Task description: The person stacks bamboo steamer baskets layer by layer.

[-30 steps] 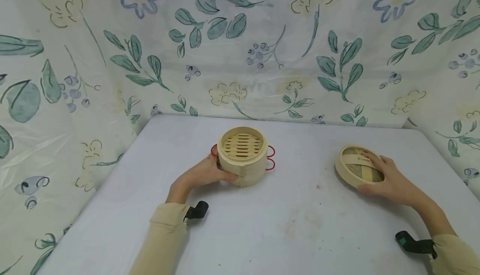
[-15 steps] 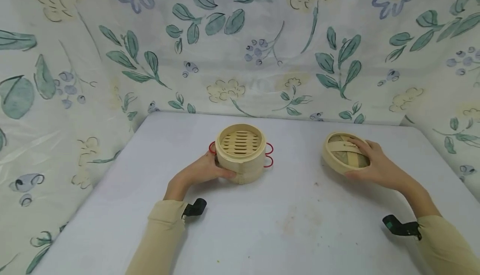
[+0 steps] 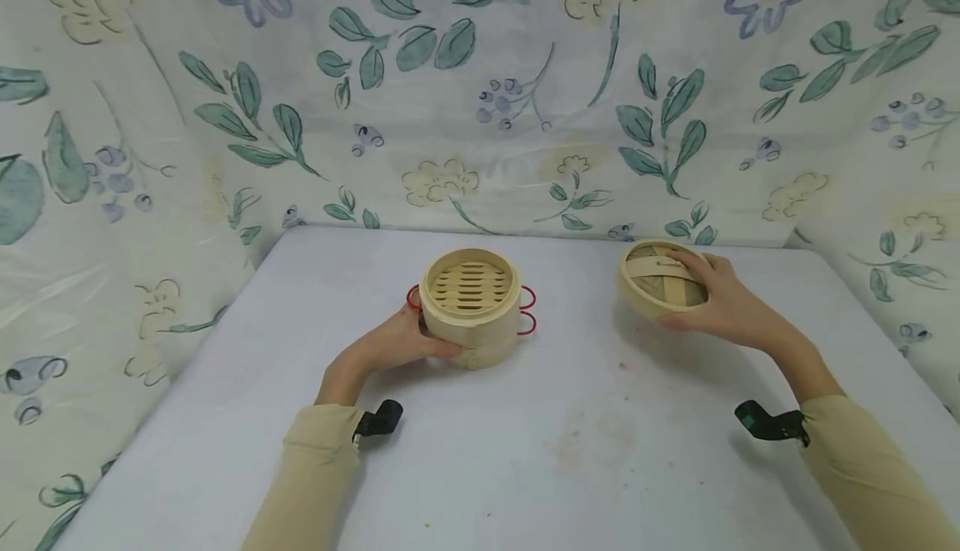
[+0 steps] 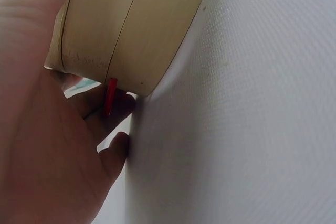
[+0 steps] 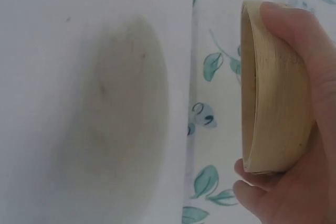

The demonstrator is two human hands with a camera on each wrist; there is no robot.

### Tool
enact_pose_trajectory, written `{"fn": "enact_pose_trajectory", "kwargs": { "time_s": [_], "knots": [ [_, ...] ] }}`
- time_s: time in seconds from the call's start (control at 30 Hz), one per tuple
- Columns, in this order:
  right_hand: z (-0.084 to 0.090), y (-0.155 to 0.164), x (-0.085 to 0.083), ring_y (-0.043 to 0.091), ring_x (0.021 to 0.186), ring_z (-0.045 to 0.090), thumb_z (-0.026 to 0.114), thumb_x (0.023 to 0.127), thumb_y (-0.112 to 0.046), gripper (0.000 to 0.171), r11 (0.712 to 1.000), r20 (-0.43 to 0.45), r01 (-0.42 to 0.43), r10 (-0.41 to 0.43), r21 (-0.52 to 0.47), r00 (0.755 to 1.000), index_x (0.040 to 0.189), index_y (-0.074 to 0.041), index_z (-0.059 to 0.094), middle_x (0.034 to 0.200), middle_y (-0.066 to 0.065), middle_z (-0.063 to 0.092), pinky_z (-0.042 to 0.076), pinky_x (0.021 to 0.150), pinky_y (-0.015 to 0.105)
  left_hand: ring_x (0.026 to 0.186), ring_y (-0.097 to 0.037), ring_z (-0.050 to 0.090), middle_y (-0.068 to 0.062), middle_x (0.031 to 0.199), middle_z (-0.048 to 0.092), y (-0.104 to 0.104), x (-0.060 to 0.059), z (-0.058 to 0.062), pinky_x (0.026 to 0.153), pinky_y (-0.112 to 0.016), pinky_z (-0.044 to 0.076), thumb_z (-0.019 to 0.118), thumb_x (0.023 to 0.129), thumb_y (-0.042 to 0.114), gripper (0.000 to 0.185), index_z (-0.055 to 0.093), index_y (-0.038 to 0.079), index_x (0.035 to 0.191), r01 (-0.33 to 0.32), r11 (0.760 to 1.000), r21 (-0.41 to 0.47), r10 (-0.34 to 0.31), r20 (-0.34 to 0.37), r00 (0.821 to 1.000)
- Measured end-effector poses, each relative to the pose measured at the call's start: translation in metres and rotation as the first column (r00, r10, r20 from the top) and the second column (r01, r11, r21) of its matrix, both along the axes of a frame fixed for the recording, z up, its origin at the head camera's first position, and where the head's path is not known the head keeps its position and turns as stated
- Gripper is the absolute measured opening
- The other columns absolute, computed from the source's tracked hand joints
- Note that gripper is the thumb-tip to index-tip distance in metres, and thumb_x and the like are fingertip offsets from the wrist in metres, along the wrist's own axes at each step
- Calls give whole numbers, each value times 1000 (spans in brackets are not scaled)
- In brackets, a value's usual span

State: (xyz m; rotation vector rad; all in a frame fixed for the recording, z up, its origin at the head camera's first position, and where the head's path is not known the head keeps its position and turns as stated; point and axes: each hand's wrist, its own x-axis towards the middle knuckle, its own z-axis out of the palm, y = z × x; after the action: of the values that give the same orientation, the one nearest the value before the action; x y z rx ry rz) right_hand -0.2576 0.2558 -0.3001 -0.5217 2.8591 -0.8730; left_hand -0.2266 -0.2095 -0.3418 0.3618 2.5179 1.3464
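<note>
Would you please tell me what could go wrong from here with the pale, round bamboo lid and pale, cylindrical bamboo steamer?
The pale, round bamboo lid is tilted in the air, so it might catch if lowered onto the pale, cylindrical bamboo steamer that way. The right hand grips the lid at one side, so it could drop to the white table. The left hand holds the steamer's side; a bump might slide it.

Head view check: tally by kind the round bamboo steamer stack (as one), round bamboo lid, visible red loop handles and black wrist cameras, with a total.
Round bamboo steamer stack: 1
Round bamboo lid: 1
Red loop handles visible: 3
Black wrist cameras: 2
Total: 7
</note>
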Motion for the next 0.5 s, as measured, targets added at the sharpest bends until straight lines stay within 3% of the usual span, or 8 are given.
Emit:
{"fn": "enact_pose_trajectory", "kwargs": {
  "time_s": [0.3,0.5],
  "knots": [
    [21,-38,-3,43,130,26,78,79,-50,102,1000,-17,-5,4,-18,1000,157,-18,21,148,30,20,42,91,61,142,-22,28,-5,152,35,-2,1,-2,119,-50,19,89,71,35,109,17,24,152,1,1000,4,-1,0,1000],
    [24,-65,-1,38,127,27,78,78,-50,99,999,11,-24,25,-48,1000,156,-20,24,145,24,22,43,93,58,143,-23,27,-5,151,35,-1,0,-2,119,-51,19,89,71,36,109,17,24,152,5,1000,2,-5,-6,1000]
  ]
}}
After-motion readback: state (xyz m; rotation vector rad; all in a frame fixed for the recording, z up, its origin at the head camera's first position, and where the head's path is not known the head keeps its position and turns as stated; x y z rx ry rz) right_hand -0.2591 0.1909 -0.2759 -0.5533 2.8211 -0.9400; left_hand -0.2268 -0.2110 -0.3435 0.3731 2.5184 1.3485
